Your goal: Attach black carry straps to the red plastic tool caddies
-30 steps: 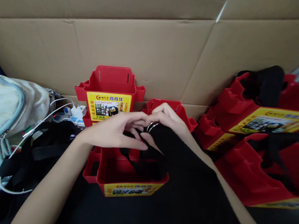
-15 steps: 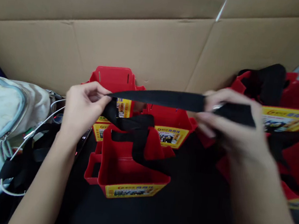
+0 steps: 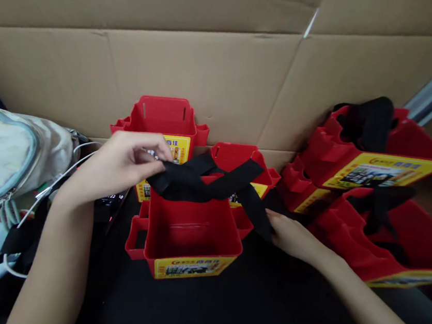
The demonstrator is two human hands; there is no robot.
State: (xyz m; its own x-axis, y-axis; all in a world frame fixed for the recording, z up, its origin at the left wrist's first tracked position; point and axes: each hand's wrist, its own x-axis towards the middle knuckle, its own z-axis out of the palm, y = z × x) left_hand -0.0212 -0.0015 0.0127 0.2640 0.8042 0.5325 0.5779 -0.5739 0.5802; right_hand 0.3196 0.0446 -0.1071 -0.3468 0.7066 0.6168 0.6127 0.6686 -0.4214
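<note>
A red plastic box (image 3: 192, 232) with a yellow label stands in front of me on the black surface. Over its back wall lies a black webbing strap (image 3: 186, 180), folded and crossing itself. My left hand (image 3: 138, 161) pinches the strap between thumb and fingers at the box's back left. Low at the right of the box, my right hand (image 3: 286, 232) is closed beside the strap's hanging right part, its fingertips partly hidden by the strap.
More red boxes stand behind, one at the back left (image 3: 163, 112). Strapped boxes (image 3: 356, 162) are stacked at the right. A pale bag (image 3: 1, 158) with white cables lies at the left. A cardboard wall (image 3: 193, 86) closes off the back.
The strap, stretched level between both hands before, now lies slack across the box's back. My right hand has moved down to the box's right side; my left hand has shifted slightly down and right.
</note>
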